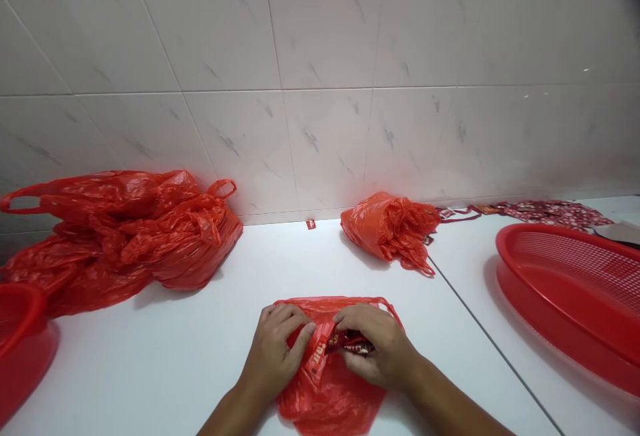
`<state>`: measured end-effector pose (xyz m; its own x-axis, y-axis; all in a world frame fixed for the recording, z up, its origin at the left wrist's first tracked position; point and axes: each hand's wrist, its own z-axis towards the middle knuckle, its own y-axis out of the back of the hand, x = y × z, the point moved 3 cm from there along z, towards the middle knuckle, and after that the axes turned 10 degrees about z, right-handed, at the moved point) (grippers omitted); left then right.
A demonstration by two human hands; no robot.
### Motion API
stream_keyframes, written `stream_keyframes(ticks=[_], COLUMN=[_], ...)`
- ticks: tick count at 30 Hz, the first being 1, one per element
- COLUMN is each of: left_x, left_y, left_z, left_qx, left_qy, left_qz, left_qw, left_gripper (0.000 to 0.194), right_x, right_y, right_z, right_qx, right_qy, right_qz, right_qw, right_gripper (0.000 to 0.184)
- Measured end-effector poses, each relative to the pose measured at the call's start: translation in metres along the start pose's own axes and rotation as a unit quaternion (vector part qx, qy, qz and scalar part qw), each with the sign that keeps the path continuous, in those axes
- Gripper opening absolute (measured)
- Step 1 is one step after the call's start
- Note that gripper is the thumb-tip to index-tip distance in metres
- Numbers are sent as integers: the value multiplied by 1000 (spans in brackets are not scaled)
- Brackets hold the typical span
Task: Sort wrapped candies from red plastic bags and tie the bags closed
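Table (150, 363): bunched red bags (185, 249) by back edge, prob. done; flatter red bag (340, 403) nr front-edge ctr, prob. unfinished. L hand's (280, 343) fingers half-curled on it, grip unclear; R hand's (383, 343) fingers closed round dk-red packets (359, 346).

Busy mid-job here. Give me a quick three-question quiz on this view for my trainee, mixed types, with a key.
1. What small things does the right hand hold?
2. True or false: the mesh-sided basket stands on the left hand's side of the table.
3. Which lies beneath both hands? a) a blue towel; b) a red plastic bag; c) a metal tray.

Key
1: Dark red wrapped packets.
2: False; it stands on the right hand's side.
3: b.
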<state>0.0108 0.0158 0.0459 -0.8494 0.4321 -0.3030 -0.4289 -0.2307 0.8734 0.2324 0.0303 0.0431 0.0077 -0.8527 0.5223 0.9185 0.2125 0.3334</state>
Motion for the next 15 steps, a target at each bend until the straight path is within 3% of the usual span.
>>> stream_keyframes(ticks=[8,15], left_x=[2,3], left_y=[-3,7], left_z=[-1,-4], left_qx=[-6,-153], left_qy=[16,-10], left_qz=[44,84], left_qw=[999,985], left_gripper=[26,19], right_x=[2,-3], right_y=[0,5], right_z=[-1,-2], right_qx=[4,-23], right_qy=[-10,-60], right_qz=[-11,-18], right_qw=[1000,998], right_gripper=[13,6])
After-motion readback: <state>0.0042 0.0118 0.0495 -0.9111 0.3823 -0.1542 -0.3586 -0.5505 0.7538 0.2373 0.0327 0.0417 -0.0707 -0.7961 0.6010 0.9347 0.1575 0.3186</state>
